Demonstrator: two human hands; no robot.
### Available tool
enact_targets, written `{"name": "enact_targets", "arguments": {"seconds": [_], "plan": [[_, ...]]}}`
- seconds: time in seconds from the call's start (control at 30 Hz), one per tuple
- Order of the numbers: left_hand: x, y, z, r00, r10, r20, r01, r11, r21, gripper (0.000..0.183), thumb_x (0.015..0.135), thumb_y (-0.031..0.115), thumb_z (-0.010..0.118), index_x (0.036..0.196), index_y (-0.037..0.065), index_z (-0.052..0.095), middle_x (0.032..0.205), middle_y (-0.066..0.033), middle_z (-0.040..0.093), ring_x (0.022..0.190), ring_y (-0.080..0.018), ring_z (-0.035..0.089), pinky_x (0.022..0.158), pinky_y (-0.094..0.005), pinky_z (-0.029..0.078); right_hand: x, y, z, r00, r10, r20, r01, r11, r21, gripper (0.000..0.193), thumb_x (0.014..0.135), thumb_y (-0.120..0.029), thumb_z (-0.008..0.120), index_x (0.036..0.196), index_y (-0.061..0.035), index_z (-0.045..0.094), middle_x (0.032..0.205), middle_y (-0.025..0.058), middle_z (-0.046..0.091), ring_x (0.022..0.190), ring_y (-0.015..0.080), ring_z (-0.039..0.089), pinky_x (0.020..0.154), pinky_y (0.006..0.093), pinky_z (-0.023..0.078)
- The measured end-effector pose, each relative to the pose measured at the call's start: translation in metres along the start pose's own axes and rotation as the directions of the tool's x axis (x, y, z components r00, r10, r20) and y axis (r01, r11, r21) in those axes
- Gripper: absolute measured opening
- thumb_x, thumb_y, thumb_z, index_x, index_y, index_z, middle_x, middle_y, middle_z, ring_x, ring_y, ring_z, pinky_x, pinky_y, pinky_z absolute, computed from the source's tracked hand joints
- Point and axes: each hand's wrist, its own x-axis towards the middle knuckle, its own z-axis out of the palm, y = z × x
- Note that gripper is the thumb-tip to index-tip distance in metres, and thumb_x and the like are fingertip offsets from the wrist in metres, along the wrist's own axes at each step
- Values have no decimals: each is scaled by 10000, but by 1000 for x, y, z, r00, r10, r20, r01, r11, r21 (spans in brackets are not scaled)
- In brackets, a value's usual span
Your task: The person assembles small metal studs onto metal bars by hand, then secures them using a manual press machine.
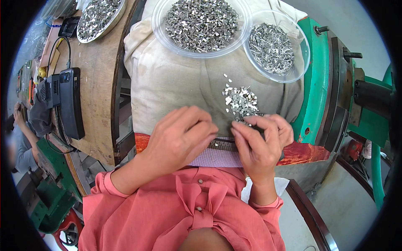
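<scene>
My left hand [181, 134] hovers at the left end of a dark, narrow slotted strip [225, 145]. Its fingers are curled together, and anything between the tips is too small to make out. At the near edge of a small pile of shiny metal chips [241, 100], my right hand [264, 139] has thumb and fingers drawn into a pinch; what they hold is hidden. A tiny light chip lies on the strip between the hands. The pile rests on a grey-beige cloth [176, 83], with a few chips scattered at its far left.
A large clear bowl [201, 53] of metal chips stands at the back; a smaller clear tub [289, 78] of silver pins adjoins it. Green machinery [314, 92] borders the right. On the left wooden table [96, 96] lie a phone [70, 102] and another bowl [121, 16]. A person's arm [27, 129] shows far left.
</scene>
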Motion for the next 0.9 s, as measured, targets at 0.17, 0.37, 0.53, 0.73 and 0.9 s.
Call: {"name": "enact_targets", "arguments": {"seconds": [0.17,0.37,0.53,0.73,0.9], "plan": [[23,-6,9,994,-8,-110,18,995,94,169,769,-1,738,924,37,684,898,-91,614,768,-274,626,646,-377,498,19,1,13,998,-63,-13,60,987,-152,176,708,-180,811,874,-199,756,1009,-74,653,1026,194,561,915,390,282],[38,-12,13,996,35,-85,-19,983,181,165,775,39,748,927,49,685,880,-68,597,785,-263,608,650,-377,491,24,-4,17,991,-124,-42,116,982,-151,176,660,-144,797,815,-187,725,998,-82,653,1047,187,562,910,388,285],[40,-12,16,997,39,-60,-27,981,192,166,771,85,764,913,63,682,871,-54,591,771,-259,595,639,-375,483,11,0,-1,999,-48,-12,48,999,-10,208,631,-150,819,813,-188,724,969,-77,663,1010,198,573,924,373,295],[41,-7,21,992,-30,-126,56,978,203,157,763,98,775,861,65,656,843,-55,574,764,-257,588,633,-387,481,-18,-4,-15,999,-51,6,51,997,50,231,618,-154,834,826,-188,738,970,-71,669,1003,199,566,896,365,338],[40,-7,22,995,-2,-98,25,973,231,152,757,74,769,846,58,647,835,-59,571,759,-259,586,628,-387,480,-31,-5,-8,995,-59,78,58,998,22,239,621,-171,838,844,-193,753,994,-80,667,999,189,558,889,367,323]]}}
